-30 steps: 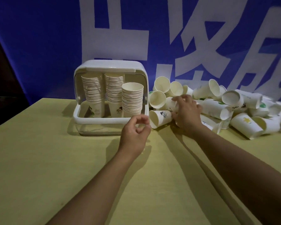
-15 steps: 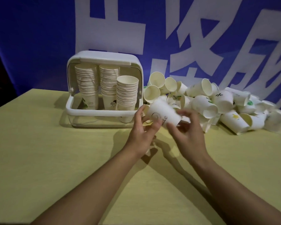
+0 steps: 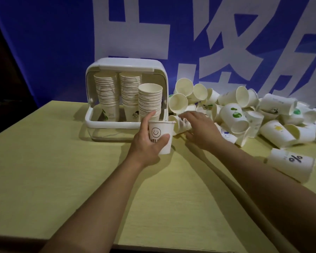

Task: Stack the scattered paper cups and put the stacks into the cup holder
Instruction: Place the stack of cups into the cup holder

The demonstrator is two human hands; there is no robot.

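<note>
My left hand [image 3: 146, 143] grips an upright white paper cup with a smiley face [image 3: 161, 133] just in front of the cup holder [image 3: 106, 123]. The white holder stands with its lid raised and has three tall cup stacks [image 3: 150, 101] inside. My right hand [image 3: 201, 131] hovers with spread, relaxed fingers over the near edge of a pile of scattered paper cups [image 3: 241, 114], right above a cup lying on its side [image 3: 181, 123]. It holds nothing.
The yellow table [image 3: 62, 170] ends at a near edge at the bottom. A single cup marked with a percent sign [image 3: 290, 164] lies on its side at the right. A blue banner with white characters [image 3: 62, 42] hangs behind.
My right hand picked a smiley cup from the pile and passed it to my left hand, which now holds it upright. My right hand has gone back toward the pile.
</note>
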